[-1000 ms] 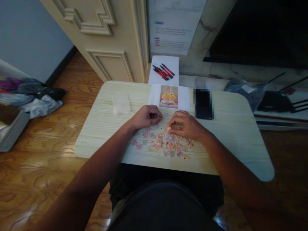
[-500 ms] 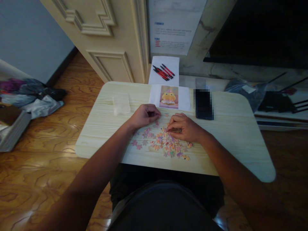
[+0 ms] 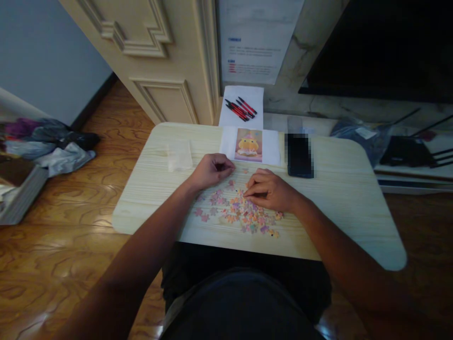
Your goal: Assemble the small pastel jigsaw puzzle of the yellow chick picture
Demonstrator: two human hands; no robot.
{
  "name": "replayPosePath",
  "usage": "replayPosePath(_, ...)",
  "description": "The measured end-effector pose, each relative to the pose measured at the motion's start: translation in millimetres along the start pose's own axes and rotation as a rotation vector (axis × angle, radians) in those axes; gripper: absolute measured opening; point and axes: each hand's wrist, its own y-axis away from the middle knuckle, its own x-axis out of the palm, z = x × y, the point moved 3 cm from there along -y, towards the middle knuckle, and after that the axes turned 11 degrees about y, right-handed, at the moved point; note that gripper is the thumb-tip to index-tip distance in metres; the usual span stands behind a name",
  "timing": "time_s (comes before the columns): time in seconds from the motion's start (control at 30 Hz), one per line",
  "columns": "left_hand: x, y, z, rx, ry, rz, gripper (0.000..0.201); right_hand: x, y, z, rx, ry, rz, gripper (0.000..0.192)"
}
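Small jigsaw puzzle pieces lie in a loose pile on the pale wooden table, mostly pink, orange and purple. My right hand is over the pile's upper right side, thumb and forefinger pinched down at the pieces. Whatever lies between those fingertips is too small to make out. My left hand rests at the pile's upper left, its fingers curled into a pinch, and I cannot see what they hold. Just beyond the hands lies a sheet with a printed picture of a yellow figure in a pink hat.
A dark phone lies right of the picture sheet. To the left is a translucent plastic bag. Red and black pens lie on white paper behind the table. Plastic bags and a box sit on the floor at left.
My right hand's fingers have shifted slightly over the pile, and the gap under its forefinger looks wider. My left hand stays nearly still. The view has tilted a little.
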Motion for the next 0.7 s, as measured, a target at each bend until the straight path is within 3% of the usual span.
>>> replayPosePath(0.7, 0.4, 0.5, 3.7, -0.007, -0.009, 0.035, 0.013, 4.2, -2.8, 1.0, 0.037, -0.010, 0.018, 0.011)
